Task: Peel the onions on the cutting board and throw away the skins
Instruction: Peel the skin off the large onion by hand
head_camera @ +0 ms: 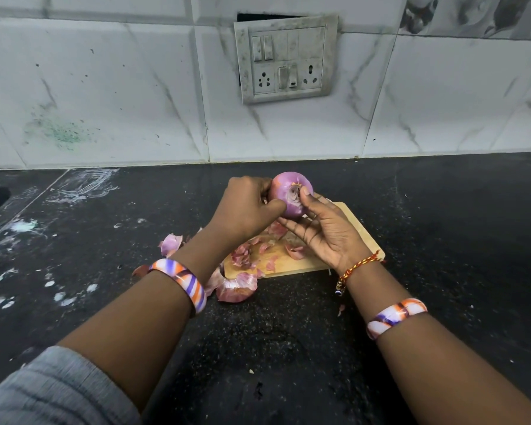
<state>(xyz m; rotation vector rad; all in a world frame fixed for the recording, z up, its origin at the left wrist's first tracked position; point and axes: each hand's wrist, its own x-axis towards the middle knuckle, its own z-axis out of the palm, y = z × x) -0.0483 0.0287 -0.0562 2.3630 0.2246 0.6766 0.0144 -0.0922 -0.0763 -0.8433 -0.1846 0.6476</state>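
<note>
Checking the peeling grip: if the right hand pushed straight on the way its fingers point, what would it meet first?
The right hand points up and left, its thumb already on the onion, so the onion comes first, then probably the left hand gripping its far side.

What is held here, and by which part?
The onion, lifted above the cutting board: left hand grips its left side, right hand cradles it from below, thumb near the cut end.

I see a round purple onion (290,194), mostly peeled with its cut end toward me, held up above the far end of the wooden cutting board (304,265), where loose pink skins (242,256) lie scattered and spill onto the counter.
</note>
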